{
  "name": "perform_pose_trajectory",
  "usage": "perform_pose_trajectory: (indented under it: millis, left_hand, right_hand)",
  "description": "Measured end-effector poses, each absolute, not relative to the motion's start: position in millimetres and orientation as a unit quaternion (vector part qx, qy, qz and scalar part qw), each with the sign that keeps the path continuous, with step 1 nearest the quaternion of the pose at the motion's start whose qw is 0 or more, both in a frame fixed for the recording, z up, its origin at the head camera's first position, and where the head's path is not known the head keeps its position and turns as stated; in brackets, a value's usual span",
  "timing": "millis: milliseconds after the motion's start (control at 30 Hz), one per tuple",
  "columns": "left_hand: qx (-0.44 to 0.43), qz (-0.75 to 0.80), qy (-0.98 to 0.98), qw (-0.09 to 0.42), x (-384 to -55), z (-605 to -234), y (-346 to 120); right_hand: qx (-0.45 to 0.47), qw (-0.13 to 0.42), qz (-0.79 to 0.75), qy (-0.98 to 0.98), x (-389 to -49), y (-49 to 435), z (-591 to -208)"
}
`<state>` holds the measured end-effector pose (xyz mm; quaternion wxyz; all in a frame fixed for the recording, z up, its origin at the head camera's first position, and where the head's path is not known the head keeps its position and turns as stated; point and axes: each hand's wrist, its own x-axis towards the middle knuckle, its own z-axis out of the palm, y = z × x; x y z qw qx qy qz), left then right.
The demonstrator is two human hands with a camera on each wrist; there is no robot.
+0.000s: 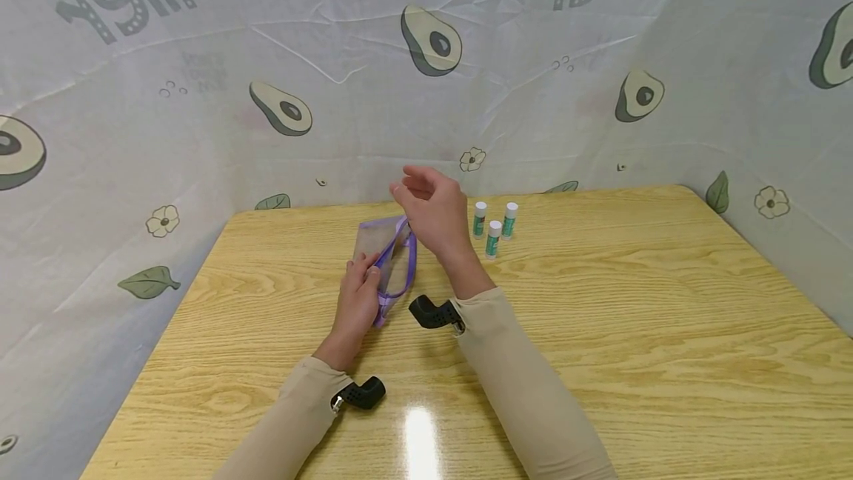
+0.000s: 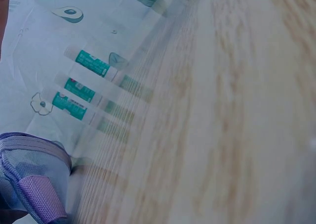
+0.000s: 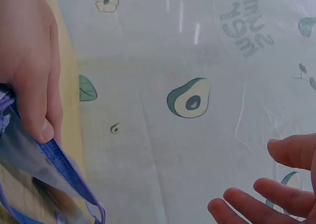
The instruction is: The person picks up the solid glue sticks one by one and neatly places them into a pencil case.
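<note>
A mesh pouch with purple edging (image 1: 398,272) stands over the table with its mouth gaping to the right. The left hand (image 1: 358,301) grips its near left side, the thumb along the purple rim, as the right wrist view also shows. Above the pouch's far end is the right hand (image 1: 436,212), raised, with its fingers (image 3: 266,199) spread and loosely bent and nothing between them. Just right of that hand, three small tubes with white caps and green labels (image 1: 493,240) stand upright. The left wrist view shows the tubes (image 2: 80,89) beyond a purple webbing tab (image 2: 42,198) of the pouch.
The wooden table (image 1: 633,332) reaches back to a pale hanging cloth (image 1: 360,43) printed with avocados, leaves and flowers. Black wrist-worn devices (image 1: 433,312) stick out from both sleeves above the table.
</note>
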<state>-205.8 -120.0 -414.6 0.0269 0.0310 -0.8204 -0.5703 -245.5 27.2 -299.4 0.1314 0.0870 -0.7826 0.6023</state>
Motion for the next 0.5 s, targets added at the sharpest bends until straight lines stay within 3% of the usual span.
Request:
perform_pose_trajectory:
  millis: [500]
  left_hand:
    - [0.033,-0.573,-0.818,0.024,-205.5,-416.0,-120.8]
  right_hand:
    - [0.086,0.143,0.601,-0.782,-241.8,35.7,-297.3]
